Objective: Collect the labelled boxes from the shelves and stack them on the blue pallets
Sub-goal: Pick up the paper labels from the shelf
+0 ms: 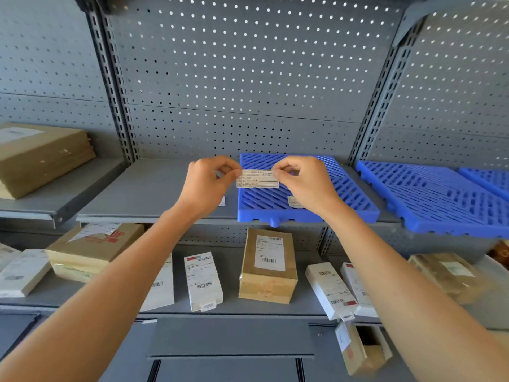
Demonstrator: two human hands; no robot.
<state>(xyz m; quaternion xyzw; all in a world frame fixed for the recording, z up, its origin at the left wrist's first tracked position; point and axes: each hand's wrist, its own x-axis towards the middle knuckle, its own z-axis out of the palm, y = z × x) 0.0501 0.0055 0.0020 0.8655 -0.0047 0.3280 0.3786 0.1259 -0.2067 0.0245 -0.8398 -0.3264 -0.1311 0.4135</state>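
A small printed label card [257, 178] is held up in front of the middle shelf. My left hand [206, 183] pinches its left end and my right hand [303, 183] pinches its right end. Behind the card a blue pallet [352, 199] lies on the middle shelf, and a second blue pallet [435, 199] lies to its right. On the lower shelf stand labelled boxes: a brown box [268, 266] in the middle, a white box [202, 279] left of it, and two white boxes [330, 290] to the right.
A large brown carton [41, 155] sits on the left shelf. Another brown box with red print [91, 249] and a white box [22, 271] lie at lower left. A wrapped parcel [451, 274] is at lower right. A small open box [360, 348] hangs below the shelf edge.
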